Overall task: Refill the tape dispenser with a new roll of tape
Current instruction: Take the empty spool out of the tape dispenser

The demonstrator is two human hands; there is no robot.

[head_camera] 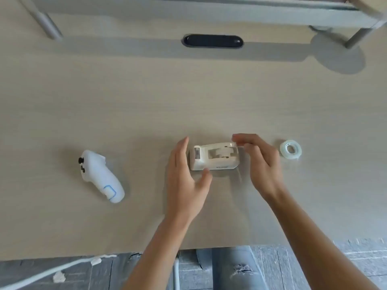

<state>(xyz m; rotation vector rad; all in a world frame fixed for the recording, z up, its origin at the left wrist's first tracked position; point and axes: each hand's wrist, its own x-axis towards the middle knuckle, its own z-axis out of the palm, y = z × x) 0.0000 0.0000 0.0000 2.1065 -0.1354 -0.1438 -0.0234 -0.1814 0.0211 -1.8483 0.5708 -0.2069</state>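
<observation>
A white tape dispenser (pixel 213 156) lies on the light wooden desk (pixel 188 97), its cutter end to the left and a white core sitting in its middle slot. My left hand (pixel 186 174) is open around its left end, fingers straight beside the cutter and thumb tip touching the front lower edge. My right hand (pixel 259 162) hovers at the right end, fingers curled over the top rear corner; whether they touch it is unclear. A clear roll of tape (pixel 290 149) lies flat on the desk to the right of my right hand.
A white handheld controller (pixel 100 175) lies on the desk to the left. A black oval cable grommet (pixel 212 41) sits at the back, under a grey shelf frame (pixel 209 9). The desk's near edge runs below my forearms, with a white cable (pixel 52 271) on the floor.
</observation>
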